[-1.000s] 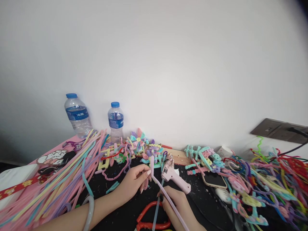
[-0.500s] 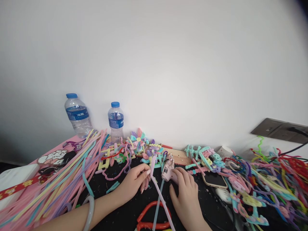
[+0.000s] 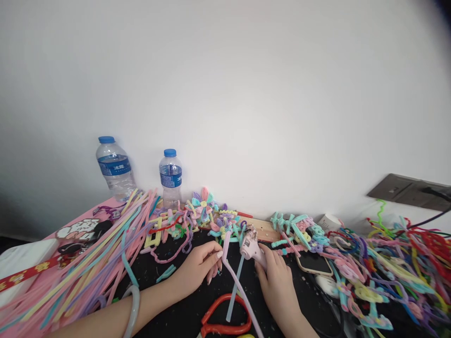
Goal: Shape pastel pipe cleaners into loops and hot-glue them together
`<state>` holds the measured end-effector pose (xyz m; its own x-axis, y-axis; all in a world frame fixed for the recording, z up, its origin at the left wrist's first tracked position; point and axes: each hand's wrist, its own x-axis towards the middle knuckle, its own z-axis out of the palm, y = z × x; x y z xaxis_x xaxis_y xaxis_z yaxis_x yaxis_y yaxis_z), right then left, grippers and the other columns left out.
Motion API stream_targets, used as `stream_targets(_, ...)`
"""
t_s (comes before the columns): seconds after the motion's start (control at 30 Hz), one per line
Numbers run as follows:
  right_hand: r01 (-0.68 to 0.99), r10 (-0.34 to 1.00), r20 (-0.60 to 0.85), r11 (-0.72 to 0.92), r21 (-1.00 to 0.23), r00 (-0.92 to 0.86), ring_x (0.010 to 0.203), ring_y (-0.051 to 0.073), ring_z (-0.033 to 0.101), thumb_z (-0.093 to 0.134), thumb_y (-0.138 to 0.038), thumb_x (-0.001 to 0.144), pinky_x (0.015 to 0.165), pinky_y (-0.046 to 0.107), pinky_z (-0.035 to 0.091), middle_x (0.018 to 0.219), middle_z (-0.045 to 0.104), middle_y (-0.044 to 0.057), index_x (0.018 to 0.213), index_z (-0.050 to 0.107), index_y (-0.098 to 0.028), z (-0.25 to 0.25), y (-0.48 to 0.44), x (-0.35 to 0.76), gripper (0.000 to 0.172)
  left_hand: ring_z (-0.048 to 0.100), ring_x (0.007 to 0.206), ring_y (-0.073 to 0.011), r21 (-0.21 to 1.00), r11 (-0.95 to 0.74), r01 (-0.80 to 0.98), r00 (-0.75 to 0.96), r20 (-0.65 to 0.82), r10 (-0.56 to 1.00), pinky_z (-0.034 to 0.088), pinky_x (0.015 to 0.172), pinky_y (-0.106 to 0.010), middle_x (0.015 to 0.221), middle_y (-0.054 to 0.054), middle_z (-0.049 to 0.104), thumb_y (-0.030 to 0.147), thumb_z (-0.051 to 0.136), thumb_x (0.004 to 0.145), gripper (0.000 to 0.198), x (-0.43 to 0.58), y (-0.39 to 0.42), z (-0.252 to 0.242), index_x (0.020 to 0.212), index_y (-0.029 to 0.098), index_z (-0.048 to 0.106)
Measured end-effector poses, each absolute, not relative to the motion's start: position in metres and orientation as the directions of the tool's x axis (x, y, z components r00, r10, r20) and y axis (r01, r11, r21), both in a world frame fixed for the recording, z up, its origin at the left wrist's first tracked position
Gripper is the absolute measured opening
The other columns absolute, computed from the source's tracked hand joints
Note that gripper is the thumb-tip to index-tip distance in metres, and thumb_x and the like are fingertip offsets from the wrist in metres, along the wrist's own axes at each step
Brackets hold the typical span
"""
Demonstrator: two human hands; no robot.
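Note:
My left hand pinches the upper end of a pale purple pipe cleaner that runs down toward the lower edge. A pale bangle sits on that wrist. My right hand is wrapped round the handle of a pink glue gun. A translucent glue stick slants down from the back of the gun. The gun's nozzle points up toward small pipe-cleaner flowers.
Red-handled scissors lie on the black mat near the front. Long pipe cleaners fan out at left, a tangled heap at right. A phone lies right of the gun. Two water bottles stand by the wall; a wall socket has a cable.
My right hand let go of the pipe cleaner near the front, reached up to the glue gun and closed round its handle, shifting it slightly. The left hand kept its pinch.

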<state>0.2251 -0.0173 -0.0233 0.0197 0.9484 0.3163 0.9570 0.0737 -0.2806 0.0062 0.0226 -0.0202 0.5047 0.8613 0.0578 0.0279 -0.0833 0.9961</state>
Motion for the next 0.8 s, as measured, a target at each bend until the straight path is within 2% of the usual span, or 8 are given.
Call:
stream_targets(0.23, 0.718, 0.952, 0.275, 0.100, -0.689, 0.132, 0.109, 0.027, 0.056, 0.043, -0.030, 0.087, 0.090, 0.039, 0.045, 0.121, 0.059, 0.013, 0.121, 0.049, -0.016, -0.025, -0.013, 0.226, 0.037, 0.042, 0.041, -0.0074, 0.997, -0.072, 0.014, 0.501, 0.056, 0.863, 0.035, 0.043, -0.020, 0.056, 0.005, 0.049, 0.035, 0.039, 0.093, 0.027, 0.006, 0.023, -0.019, 0.074, 0.016, 0.048)
stream_targets(0.37, 0.557, 0.944, 0.231, 0.062, -0.828, 0.237, 0.102, 0.027, 0.061, 0.049, -0.035, 0.085, 0.084, 0.033, 0.050, 0.114, 0.064, 0.012, 0.117, 0.053, -0.015, -0.019, -0.013, 0.226, 0.038, 0.043, 0.041, -0.0078, 0.997, -0.071, 0.012, 0.506, 0.055, 0.861, 0.036, 0.044, -0.020, 0.056, 0.005, 0.050, 0.033, 0.040, 0.093, 0.026, 0.005, 0.023, -0.019, 0.074, 0.017, 0.048)
stream_targets(0.47, 0.514, 0.931, 0.254, 0.089, -0.853, 0.261, 0.094, 0.026, 0.064, 0.054, -0.034, 0.083, 0.075, 0.028, 0.052, 0.104, 0.069, 0.009, 0.112, 0.059, -0.015, -0.014, -0.015, 0.224, 0.035, 0.043, 0.041, -0.0078, 0.997, -0.078, 0.015, 0.506, 0.060, 0.861, 0.036, 0.044, -0.020, 0.058, 0.004, 0.050, 0.034, 0.039, 0.093, 0.027, 0.005, 0.023, -0.018, 0.074, 0.017, 0.048)
stream_targets(0.57, 0.507, 0.945, 0.257, 0.123, -0.853, 0.204, 0.090, 0.026, 0.065, 0.054, -0.031, 0.082, 0.069, 0.026, 0.054, 0.096, 0.072, 0.007, 0.107, 0.063, -0.015, -0.010, -0.019, 0.220, 0.031, 0.043, 0.042, -0.0080, 0.997, -0.076, 0.010, 0.514, 0.060, 0.856, 0.036, 0.044, -0.020, 0.058, 0.004, 0.051, 0.034, 0.038, 0.093, 0.027, 0.005, 0.024, -0.019, 0.076, 0.017, 0.048)
stream_targets(0.67, 0.511, 0.953, 0.270, 0.168, -0.843, 0.133, 0.086, 0.027, 0.067, 0.056, -0.028, 0.081, 0.072, 0.030, 0.054, 0.095, 0.073, 0.009, 0.102, 0.066, -0.014, -0.009, -0.022, 0.218, 0.028, 0.043, 0.042, -0.0082, 0.997, -0.072, 0.012, 0.516, 0.055, 0.855, 0.036, 0.043, -0.020, 0.058, 0.004, 0.050, 0.035, 0.039, 0.093, 0.026, 0.006, 0.025, -0.019, 0.076, 0.017, 0.048)
stream_targets(0.8, 0.534, 0.959, 0.282, 0.223, -0.816, 0.031, 0.093, 0.030, 0.066, 0.056, -0.030, 0.082, 0.083, 0.037, 0.052, 0.099, 0.073, 0.011, 0.102, 0.070, -0.014, -0.010, -0.024, 0.216, 0.029, 0.043, 0.040, -0.0077, 0.996, -0.081, 0.022, 0.503, 0.059, 0.862, 0.036, 0.042, -0.020, 0.056, 0.005, 0.049, 0.035, 0.039, 0.093, 0.027, 0.006, 0.026, -0.020, 0.075, 0.017, 0.048)
